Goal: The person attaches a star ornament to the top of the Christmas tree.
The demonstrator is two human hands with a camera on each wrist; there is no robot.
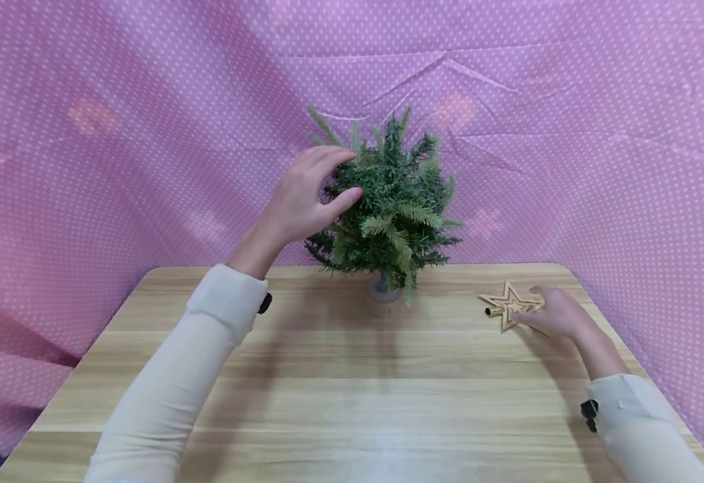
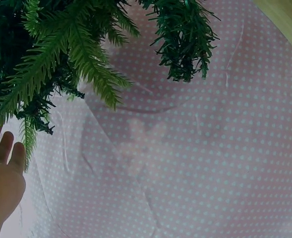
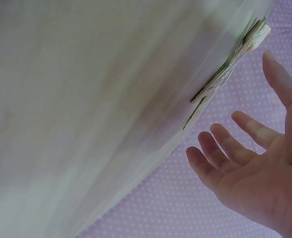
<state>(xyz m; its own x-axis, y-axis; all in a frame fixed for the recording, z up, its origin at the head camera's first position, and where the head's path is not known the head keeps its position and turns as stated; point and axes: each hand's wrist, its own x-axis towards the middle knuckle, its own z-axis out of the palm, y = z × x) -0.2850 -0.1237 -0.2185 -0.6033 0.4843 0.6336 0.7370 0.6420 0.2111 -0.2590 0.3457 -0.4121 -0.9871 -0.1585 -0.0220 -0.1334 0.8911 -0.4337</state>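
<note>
A small artificial Christmas tree stands upright at the back of the table on a pale round base. My left hand is at its left side, thumb and fingers apart and level with the upper branches; whether they touch the needles I cannot tell. In the left wrist view, fingers of that hand lie beside a light green sprig. On the right lies a gold star tree topper with a short tube. Reaching over it is my right hand, whose spread fingers appear apart from the star in the right wrist view.
The light wooden table has rounded back corners. Pink dotted cloth hangs behind it and along both sides. Each cream sleeve has a small black device at the wrist.
</note>
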